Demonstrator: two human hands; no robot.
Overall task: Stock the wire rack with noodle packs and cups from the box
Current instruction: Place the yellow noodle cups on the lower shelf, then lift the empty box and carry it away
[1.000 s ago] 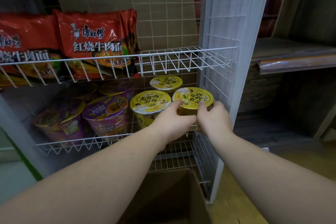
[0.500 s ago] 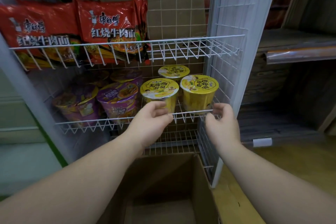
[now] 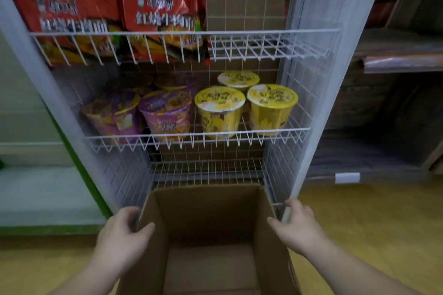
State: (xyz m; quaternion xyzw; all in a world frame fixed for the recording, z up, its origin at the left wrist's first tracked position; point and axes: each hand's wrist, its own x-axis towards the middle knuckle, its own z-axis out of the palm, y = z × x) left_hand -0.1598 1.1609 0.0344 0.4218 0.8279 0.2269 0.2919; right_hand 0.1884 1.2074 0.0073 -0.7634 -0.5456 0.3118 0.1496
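Observation:
A white wire rack [image 3: 299, 31] stands before me. Red noodle packs [image 3: 158, 14] lean upright on its upper shelf. On the middle shelf sit purple cups [image 3: 165, 112] at left and three yellow cups [image 3: 272, 108] at right. An open cardboard box [image 3: 206, 213] stands on the floor below, and its visible bottom looks bare. My left hand [image 3: 124, 235] grips the box's left wall, thumb inside. My right hand [image 3: 296, 225] grips the right wall, thumb inside.
The upper shelf's right part [image 3: 263, 45] holds nothing. A bare bottom shelf [image 3: 206, 170] lies just behind the box. A green-edged pale unit [image 3: 48, 187] stands at left, dark wooden shelving [image 3: 395, 62] at right. The floor [image 3: 371, 227] is yellow wood.
Both hands left the yellow cup on the middle shelf, drew back and dropped to the box, where they now grip its side walls. The view tilted downward.

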